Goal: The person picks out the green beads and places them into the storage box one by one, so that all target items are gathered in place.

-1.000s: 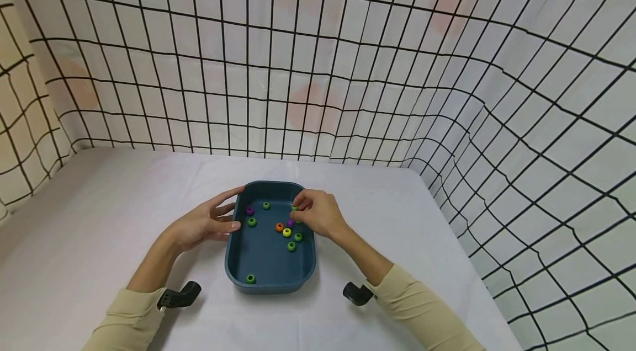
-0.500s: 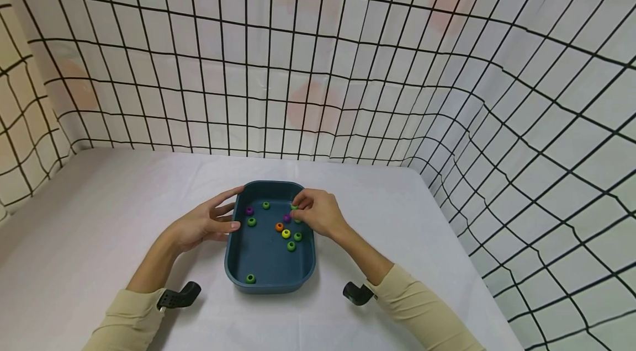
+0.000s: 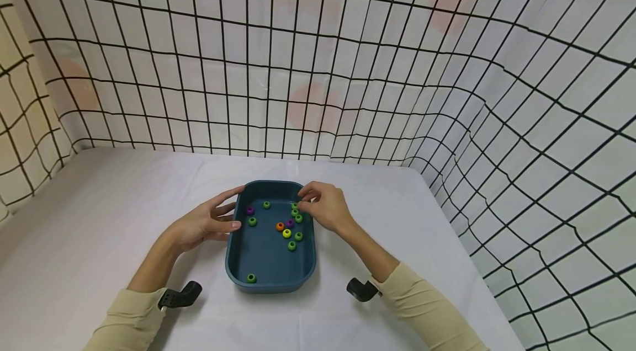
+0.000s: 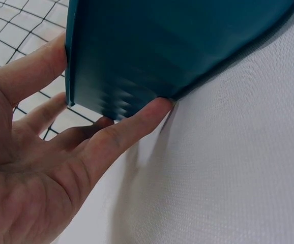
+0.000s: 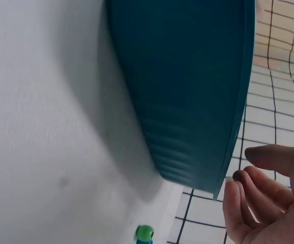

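A dark blue tray [image 3: 268, 268] with rounded corners stands on the white table. Inside lie several green beads [image 3: 291, 246], two purple beads [image 3: 250, 211], an orange bead [image 3: 280, 227] and a yellow bead [image 3: 287, 234]. My left hand [image 3: 203, 224] rests against the tray's left side; in the left wrist view its fingertips touch the outer wall, fingers extended. Over the far right rim hovers my right hand [image 3: 325, 207], close to a cluster of green beads. Seen from the right wrist, its loosely bent fingers [image 5: 261, 190] are apart from the thumb, with nothing visible between them.
Black wire grid panels [image 3: 318, 64] backed with white sheeting enclose the table [image 3: 427, 296] at the back and sides. A small green-and-blue object [image 5: 144, 234] lies on the cloth in the right wrist view; I cannot make it out in the head view.
My right hand has drawn back slightly up and right, uncovering green beads by the right wall. The nearby purple bead has shifted a little. My left hand stays in place.
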The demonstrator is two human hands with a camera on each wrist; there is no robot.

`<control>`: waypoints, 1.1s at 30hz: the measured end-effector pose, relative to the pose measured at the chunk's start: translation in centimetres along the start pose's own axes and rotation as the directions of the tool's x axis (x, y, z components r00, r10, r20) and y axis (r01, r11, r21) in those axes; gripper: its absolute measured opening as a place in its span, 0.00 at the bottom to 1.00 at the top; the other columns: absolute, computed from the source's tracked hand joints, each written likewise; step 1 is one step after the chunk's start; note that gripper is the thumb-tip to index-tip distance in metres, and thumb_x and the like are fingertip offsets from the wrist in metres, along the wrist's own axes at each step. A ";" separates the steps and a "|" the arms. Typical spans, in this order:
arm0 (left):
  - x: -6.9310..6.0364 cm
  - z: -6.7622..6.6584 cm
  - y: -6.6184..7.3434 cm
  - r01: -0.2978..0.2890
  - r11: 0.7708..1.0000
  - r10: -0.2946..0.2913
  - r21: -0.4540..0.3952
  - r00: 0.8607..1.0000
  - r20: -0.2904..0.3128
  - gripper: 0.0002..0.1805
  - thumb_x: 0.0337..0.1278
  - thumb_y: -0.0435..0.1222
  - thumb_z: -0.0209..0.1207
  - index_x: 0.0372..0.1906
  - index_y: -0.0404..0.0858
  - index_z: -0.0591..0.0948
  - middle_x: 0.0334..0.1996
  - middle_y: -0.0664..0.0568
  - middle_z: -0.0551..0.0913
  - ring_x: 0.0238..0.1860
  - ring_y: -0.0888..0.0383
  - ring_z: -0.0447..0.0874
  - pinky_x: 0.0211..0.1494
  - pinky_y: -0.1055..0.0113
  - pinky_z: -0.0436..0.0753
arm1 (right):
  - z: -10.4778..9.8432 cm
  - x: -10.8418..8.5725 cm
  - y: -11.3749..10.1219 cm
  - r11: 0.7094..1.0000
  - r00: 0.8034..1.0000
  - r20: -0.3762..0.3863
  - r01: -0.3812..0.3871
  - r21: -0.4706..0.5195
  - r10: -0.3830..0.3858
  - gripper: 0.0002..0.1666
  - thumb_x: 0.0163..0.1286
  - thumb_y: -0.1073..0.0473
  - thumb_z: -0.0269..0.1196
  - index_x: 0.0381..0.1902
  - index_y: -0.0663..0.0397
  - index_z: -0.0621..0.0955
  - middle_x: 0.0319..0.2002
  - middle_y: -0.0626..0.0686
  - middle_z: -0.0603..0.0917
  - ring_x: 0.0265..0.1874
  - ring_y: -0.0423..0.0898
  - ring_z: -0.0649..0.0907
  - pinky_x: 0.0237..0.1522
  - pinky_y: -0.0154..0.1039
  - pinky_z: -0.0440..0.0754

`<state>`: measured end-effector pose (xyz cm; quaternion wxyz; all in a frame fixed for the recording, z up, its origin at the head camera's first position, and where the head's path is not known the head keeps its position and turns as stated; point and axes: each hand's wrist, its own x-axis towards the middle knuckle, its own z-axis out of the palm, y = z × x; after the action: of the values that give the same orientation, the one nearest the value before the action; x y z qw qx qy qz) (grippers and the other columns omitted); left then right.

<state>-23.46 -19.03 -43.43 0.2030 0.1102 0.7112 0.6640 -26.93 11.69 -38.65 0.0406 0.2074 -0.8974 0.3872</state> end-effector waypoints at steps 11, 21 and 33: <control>0.0 -0.1 -0.1 0.001 1.000 -0.001 -0.003 1.000 0.009 0.51 0.64 0.30 0.64 0.83 0.53 0.47 0.81 0.31 0.40 0.75 0.28 0.58 0.62 0.43 0.81 | -1.8 0.5 1.8 0.998 0.995 -0.083 -0.054 -0.022 0.052 0.11 0.62 0.61 0.71 0.43 0.54 0.87 0.33 0.53 0.90 0.31 0.47 0.86 0.29 0.37 0.79; 0.0 -0.1 -0.1 0.000 1.000 0.000 0.000 1.000 0.010 0.51 0.65 0.30 0.64 0.83 0.53 0.47 0.81 0.31 0.39 0.75 0.28 0.57 0.62 0.43 0.81 | -1.9 0.7 3.8 0.989 0.987 -0.081 -0.142 -0.051 0.137 0.13 0.61 0.59 0.72 0.45 0.52 0.87 0.34 0.54 0.89 0.33 0.48 0.85 0.31 0.38 0.79; 0.0 -0.2 -0.1 -0.005 1.000 0.005 -0.006 1.000 0.013 0.51 0.65 0.30 0.64 0.83 0.53 0.47 0.81 0.31 0.40 0.75 0.28 0.58 0.62 0.43 0.81 | -0.8 0.5 6.3 0.970 0.973 -0.034 -0.228 -0.079 0.226 0.19 0.60 0.59 0.72 0.50 0.55 0.87 0.34 0.55 0.87 0.31 0.48 0.82 0.29 0.36 0.76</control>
<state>-23.49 -19.21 -43.48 0.2063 0.1160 0.7074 0.6660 -30.04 15.98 -42.27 0.0158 0.0966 -0.9299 0.3545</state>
